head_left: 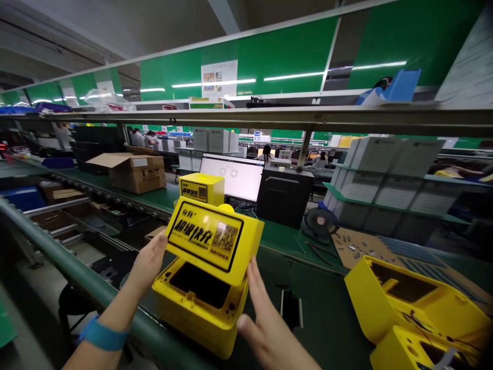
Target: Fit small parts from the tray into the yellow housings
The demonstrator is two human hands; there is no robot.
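Observation:
I hold a yellow plastic device housing (204,293) with a black-framed label panel on its tilted top, lifted just above the green bench. My left hand (148,264), with a blue wristband on the arm, presses against its left side. Against the right side lies my right hand (265,321), fingers stretched along the housing and thumb below. A second yellow housing (416,313) lies open on the bench at the right, wires showing inside. A third yellow unit (202,189) stands further back.
A monitor (233,177) and a black box (285,198) stand behind. A small fan (320,222), cardboard sheet with small parts (365,246) and grey boxes on shelves (385,180) are at right. A conveyor with a cardboard carton (133,172) runs at left. People work far back.

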